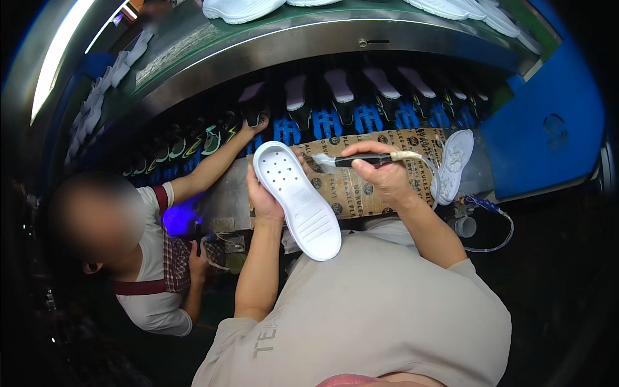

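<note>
Both hands are busy: my left hand [263, 197] grips the white sole [298, 200] tilted up, so my right hand [380, 173] can run the brush [361, 159] over it.

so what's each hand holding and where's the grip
The left hand holds a white shoe sole by its upper edge. The right hand grips a brush by its black handle.

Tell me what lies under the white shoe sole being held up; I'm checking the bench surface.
Under the white shoe sole are the left hand gripping it and printed brown cardboard on the bench. The cardboard directly beneath the sole is covered and cannot be seen.
</note>
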`<state>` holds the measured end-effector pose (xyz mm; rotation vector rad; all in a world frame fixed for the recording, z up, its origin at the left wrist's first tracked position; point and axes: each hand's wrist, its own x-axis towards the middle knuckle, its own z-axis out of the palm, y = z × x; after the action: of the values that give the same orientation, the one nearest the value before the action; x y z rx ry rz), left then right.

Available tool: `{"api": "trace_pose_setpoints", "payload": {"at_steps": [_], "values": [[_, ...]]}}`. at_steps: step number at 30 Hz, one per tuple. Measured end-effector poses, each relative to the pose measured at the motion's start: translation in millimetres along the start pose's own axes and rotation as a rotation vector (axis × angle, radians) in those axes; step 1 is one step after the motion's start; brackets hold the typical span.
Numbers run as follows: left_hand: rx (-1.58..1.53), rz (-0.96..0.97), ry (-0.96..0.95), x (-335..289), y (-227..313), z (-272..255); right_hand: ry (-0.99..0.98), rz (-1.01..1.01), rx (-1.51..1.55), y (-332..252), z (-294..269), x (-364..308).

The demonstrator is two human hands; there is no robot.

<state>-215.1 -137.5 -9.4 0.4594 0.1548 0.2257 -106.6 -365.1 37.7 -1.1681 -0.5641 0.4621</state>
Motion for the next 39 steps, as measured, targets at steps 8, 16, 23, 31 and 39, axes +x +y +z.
{"api": "trace_pose_setpoints", "payload": {"at_steps": [8, 16, 23, 31, 39], "values": [[-0.004, -0.155, -0.056, -10.6, -25.6, -2.1, -0.028, -0.566, -0.842, 32.9, 45.1, 48.1], [0.014, -0.024, -0.033, 13.8, -12.5, -22.8, -0.244, -0.273, -0.549, 28.6, 48.6, 52.8], [-0.043, 0.051, -0.167, 25.2, -11.2, -35.3, -0.456, -0.428, -0.695, 20.2, 55.2, 44.3], [-0.147, 0.015, -0.126, 33.0, 6.8, -7.1, -0.613, -0.458, -0.67, -2.9, 68.2, 28.0], [-0.121, 0.122, -0.271, 47.2, 39.5, 9.0, -0.758, -0.365, -0.564, -21.1, 63.0, 16.9]]}}
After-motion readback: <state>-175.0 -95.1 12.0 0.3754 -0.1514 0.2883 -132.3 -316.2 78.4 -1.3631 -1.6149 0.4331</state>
